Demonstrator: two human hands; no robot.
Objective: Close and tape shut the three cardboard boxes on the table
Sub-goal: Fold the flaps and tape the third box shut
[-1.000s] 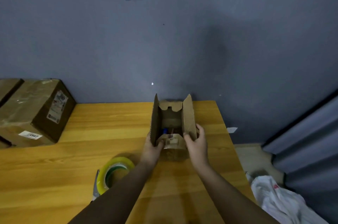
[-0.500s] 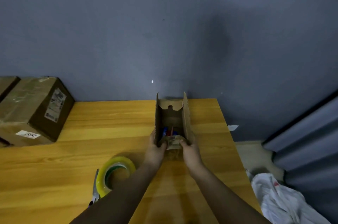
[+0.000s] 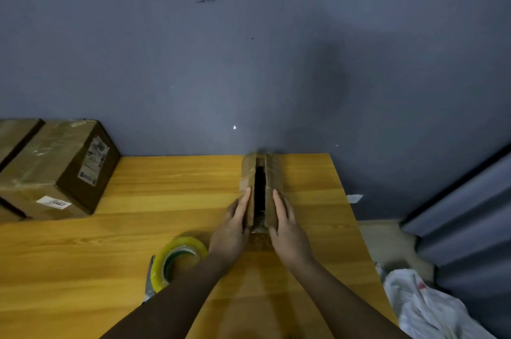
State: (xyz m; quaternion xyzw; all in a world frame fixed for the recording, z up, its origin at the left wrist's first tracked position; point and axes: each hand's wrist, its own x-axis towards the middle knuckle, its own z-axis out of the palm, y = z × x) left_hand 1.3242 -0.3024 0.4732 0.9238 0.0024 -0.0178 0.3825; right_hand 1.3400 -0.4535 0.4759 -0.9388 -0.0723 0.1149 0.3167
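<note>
A small brown cardboard box point(image 3: 273, 172) stands near the far right of the wooden table point(image 3: 124, 241). Its two long flaps are folded almost together, with a dark narrow gap between them. My left hand point(image 3: 233, 224) presses the left flap with straight fingers. My right hand point(image 3: 286, 224) presses the right flap the same way. A roll of clear tape point(image 3: 177, 261) with a yellowish edge lies on the table just left of my left forearm. A larger taped box point(image 3: 55, 167) with labels sits at the back left, and part of another box point(image 3: 13, 134) shows beside it.
A metal tool point(image 3: 150, 280), partly hidden, lies against the tape roll. The grey wall runs right behind the table. Right of the table's edge the floor holds a crumpled white cloth point(image 3: 423, 302) and a small white scrap point(image 3: 354, 197).
The small box's side flaps stood upright and apart, showing the contents. Both hands have pushed them inward until only a narrow gap is left.
</note>
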